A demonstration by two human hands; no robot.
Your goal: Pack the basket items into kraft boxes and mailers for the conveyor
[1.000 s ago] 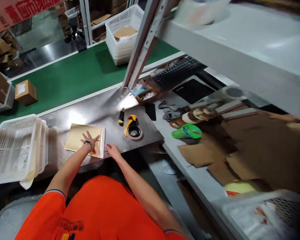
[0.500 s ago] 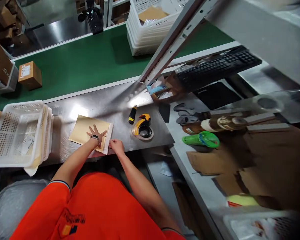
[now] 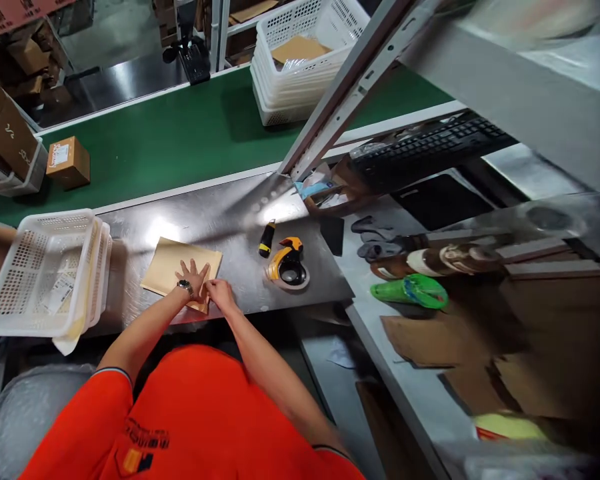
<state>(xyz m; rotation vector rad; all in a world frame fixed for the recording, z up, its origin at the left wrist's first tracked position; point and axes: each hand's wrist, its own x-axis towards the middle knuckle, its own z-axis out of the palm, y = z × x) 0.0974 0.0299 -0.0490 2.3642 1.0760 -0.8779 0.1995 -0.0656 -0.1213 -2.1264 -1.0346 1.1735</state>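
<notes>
A tan padded envelope (image 3: 167, 263) lies flat on the metal table (image 3: 240, 287), its right edge folded over. My left hand (image 3: 193, 277), with a watch at the wrist, presses on the envelope with fingers spread. Beside it, my right hand (image 3: 219, 293) is closed on the envelope's folded edge near the lower right corner. To the right of both hands lie a black and yellow utility knife (image 3: 267, 239) and an orange tape dispenser (image 3: 281, 261) with a tape roll.
White baskets (image 3: 35, 327) stand at the left, with an arm beside them. Behind runs a green conveyor (image 3: 170, 127) carrying a small carton (image 3: 69, 163) and stacked baskets (image 3: 285, 97). A metal post (image 3: 345, 100) rises at the right, near a green cup (image 3: 405, 292).
The white strip on the envelope's right edge is folded over to the left. My right hand has moved left with that edge, closer to my left hand. The view has shifted slightly.
</notes>
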